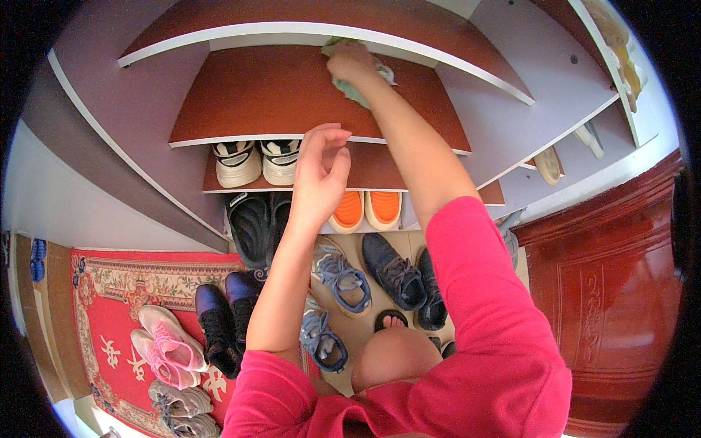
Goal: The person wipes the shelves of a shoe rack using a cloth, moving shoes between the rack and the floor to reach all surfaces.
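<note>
My right hand [353, 61] is closed on a crumpled green and white cloth [350, 91], pressed onto a reddish-brown shelf board [246, 93] of a shoe cabinet, near the back. My left hand [323, 169] hangs in front of that shelf's white edge, fingers loosely curled, thumb apart, holding nothing. On the board below stand white and black sneakers [238, 164]. Lower still are black slippers [249, 224] and a pair of orange and cream shoes [383, 209].
Blue sneakers [345, 282] and dark lace-up shoes [391, 271] stand on the tiled floor. Pink [170, 339], grey [181, 402] and black-purple shoes [216, 323] rest on a red patterned rug [109, 306]. A red wooden door [602, 295] is at the right.
</note>
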### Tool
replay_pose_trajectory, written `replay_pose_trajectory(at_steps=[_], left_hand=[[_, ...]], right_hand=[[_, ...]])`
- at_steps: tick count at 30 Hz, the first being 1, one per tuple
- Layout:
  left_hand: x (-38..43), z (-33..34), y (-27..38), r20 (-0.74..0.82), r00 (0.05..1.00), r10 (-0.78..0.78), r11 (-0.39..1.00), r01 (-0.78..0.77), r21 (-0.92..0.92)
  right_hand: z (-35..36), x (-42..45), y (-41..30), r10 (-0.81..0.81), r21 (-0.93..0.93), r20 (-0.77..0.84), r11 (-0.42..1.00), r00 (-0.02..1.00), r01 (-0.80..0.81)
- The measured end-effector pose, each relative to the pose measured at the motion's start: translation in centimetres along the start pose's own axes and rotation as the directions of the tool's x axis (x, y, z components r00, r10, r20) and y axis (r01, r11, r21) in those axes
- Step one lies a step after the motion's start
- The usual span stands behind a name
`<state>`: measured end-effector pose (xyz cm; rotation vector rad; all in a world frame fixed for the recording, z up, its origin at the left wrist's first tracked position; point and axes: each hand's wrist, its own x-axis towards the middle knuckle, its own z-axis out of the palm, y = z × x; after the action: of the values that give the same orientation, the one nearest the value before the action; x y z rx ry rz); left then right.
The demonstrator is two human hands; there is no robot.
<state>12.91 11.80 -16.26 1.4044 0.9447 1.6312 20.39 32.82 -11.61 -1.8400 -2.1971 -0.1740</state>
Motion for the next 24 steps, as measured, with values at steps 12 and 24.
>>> replay_pose_trajectory(at_steps=[12,24], left_hand=[[-0.4,-0.5,0.2,0.034,0.999,-0.004,1.0,0.003,0.028],[-0.2,-0.4,-0.1,-0.007,1.0,0.017,0.999,-0.017,0.038]], right_hand=[[-1.6,-1.4,5.7,0.183,0.06,0.065,0.98,0.981,-0.187],[-0.9,-1.1,12.7,0.284,0.013,-0.045,0.959,0.958,-0.284]])
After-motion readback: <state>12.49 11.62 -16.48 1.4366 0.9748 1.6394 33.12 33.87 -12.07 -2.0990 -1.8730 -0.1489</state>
